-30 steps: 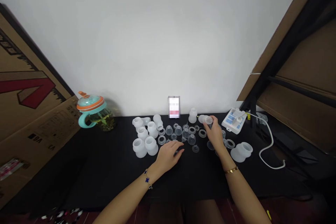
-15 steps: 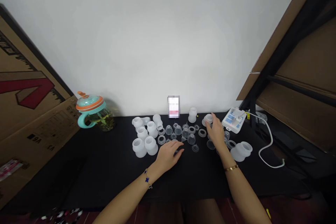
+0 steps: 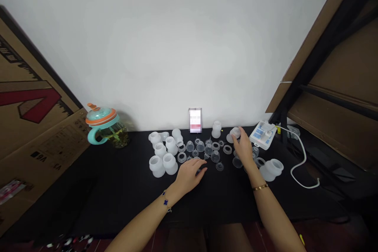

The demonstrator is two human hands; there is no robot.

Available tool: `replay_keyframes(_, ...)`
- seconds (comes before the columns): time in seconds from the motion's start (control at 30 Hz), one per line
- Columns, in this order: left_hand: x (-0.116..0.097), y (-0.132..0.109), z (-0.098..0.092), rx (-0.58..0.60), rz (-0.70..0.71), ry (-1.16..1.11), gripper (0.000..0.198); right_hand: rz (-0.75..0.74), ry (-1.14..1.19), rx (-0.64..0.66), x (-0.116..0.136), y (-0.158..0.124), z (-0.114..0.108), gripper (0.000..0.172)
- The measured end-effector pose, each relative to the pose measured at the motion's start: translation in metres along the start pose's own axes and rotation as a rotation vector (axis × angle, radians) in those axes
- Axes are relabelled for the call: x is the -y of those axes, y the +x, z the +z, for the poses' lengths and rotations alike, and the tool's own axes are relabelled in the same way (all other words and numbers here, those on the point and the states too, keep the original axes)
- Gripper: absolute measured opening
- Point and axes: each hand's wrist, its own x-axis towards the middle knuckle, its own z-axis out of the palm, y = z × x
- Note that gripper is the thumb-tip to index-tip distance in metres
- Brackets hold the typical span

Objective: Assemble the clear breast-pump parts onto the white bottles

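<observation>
While the left hand [image 3: 189,175] rests flat and loose on the desk [image 3: 118,189] among small clear cups [image 3: 203,150], the right hand [image 3: 243,147] closes on a frosted bottle piece [image 3: 234,133] at one o'clock; best gripped by its body, lifted straight.

Free room and obstacles. Bare black table [image 3: 118,189] lies open to the left of and behind the left hand [image 3: 189,175]. Ahead of its fingertips, clear caps and rings [image 3: 206,149] crowd the surface; white frosted bottles [image 3: 163,153] stand just to its front-left. The right hand [image 3: 243,149] has small parts on all sides, a white bottle [image 3: 271,170] near its right and a white device [image 3: 262,136] with cable [image 3: 301,165] beyond. Between the wrists the tabletop is open.
</observation>
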Motion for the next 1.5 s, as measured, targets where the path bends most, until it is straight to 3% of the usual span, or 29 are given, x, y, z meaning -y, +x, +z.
replay_keyframes(0.37, -0.0015, 0.0002, -0.0008, 0.007, 0.001, 0.008, 0.017, -0.111, -0.053, 0.008, 0.0008, 0.0025, -0.0015, 0.058)
replay_keyframes(0.63, -0.0002, -0.0005, 0.0009, 0.004, -0.004, 0.003, 0.017, -0.025, -0.04, -0.012, 0.0013, 0.0031, 0.0002, 0.052)
replay_keyframes(0.9, -0.0009, 0.0001, 0.0004, 0.021, -0.008, 0.008, 0.017, -0.097, -0.085, -0.008, 0.0017, 0.0027, 0.0006, 0.052)
replay_keyframes(1.5, -0.0023, -0.0001, 0.0005, 0.019, -0.008, -0.001, 0.016, -0.088, -0.14, 0.034, 0.0027, 0.004, 0.0009, 0.056)
